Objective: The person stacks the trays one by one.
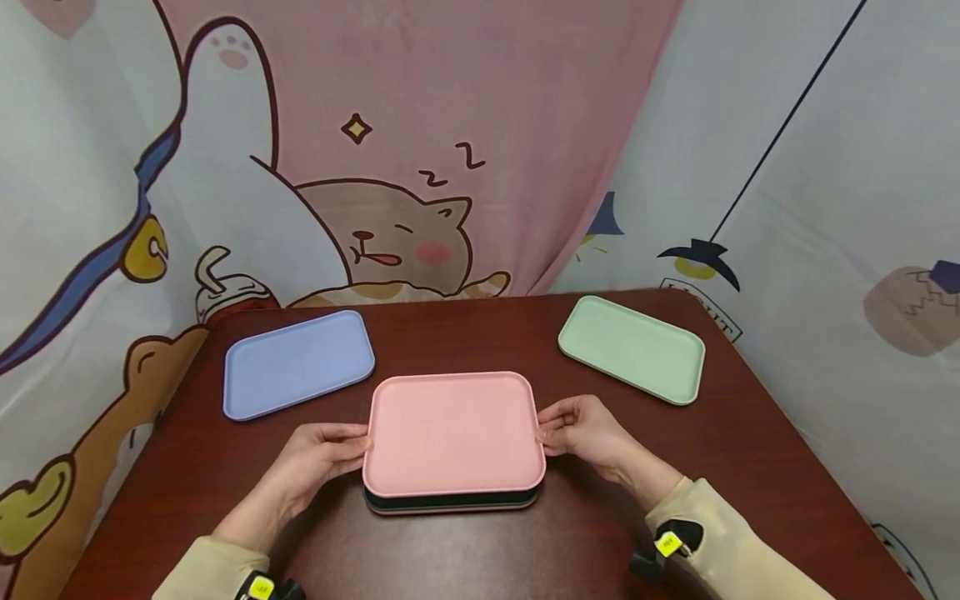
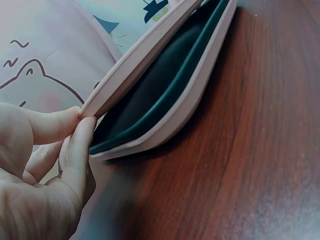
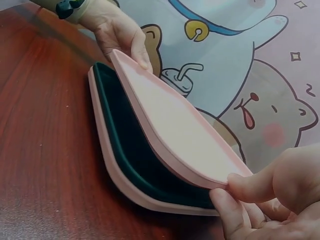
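Observation:
A pink rectangular tray (image 1: 456,433) is held by both hands at its short sides. My left hand (image 1: 315,462) pinches its left edge between thumb and fingers; my right hand (image 1: 588,437) pinches the right edge. Beneath it lies a dark green tray (image 2: 165,95), nested in another pale pink tray (image 3: 112,172) that rests on the table. Both wrist views show a gap between the held tray and the green one, so the pink tray is raised and tilted above the stack. How far the stack reaches under it is partly hidden.
On the brown wooden table (image 1: 480,554), a blue tray (image 1: 298,365) lies at the back left and a light green tray (image 1: 633,348) at the back right, both angled. A cartoon-printed curtain (image 1: 420,83) hangs right behind the table and along its sides.

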The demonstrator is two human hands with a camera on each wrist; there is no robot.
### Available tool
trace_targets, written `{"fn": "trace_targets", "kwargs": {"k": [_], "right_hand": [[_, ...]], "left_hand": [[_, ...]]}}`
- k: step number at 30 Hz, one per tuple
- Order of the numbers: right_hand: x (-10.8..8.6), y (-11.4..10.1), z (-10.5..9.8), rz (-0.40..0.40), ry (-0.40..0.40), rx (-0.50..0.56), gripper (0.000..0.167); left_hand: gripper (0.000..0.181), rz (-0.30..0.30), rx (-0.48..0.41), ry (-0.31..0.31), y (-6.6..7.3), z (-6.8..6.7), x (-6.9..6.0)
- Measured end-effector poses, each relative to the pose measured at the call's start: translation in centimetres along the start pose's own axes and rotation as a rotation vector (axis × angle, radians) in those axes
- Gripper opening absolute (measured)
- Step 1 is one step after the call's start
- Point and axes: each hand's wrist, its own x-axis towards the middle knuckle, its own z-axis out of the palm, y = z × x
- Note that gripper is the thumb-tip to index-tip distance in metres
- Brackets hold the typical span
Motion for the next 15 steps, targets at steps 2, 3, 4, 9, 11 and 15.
{"fn": "trace_targets", "kwargs": {"k": [2,3,4,9,11,15], "right_hand": [[-0.01,0.32,0.2,0.004,-0.004,-0.006,0.028],[0.0,0.48,0.28,0.005,-0.006,-0.008,0.028],[0.0,0.62,0.34,0.008,-0.009,-0.009,0.028],[0.03,0.87,0.46,0.007,-0.009,-0.009,0.027],[0.03,0.79,0.42,0.003,-0.008,-0.013,0.027],[0.03,0.69,0.31,0.002,-0.017,-0.017,0.027]], "left_hand": [[0.039,-0.005,0.013,0.0,-0.24,-0.1,-0.07],[0.039,-0.009,0.018,0.003,-0.38,-0.14,-0.09],[0.039,-0.011,0.023,0.002,-0.5,-0.2,-0.13],[0.04,-0.008,0.031,-0.007,-0.85,-0.26,-0.09],[0.04,-0.005,0.029,-0.012,-0.85,-0.21,-0.03],[0.039,-0.006,0.035,-0.009,-0.72,-0.12,0.09]]}}
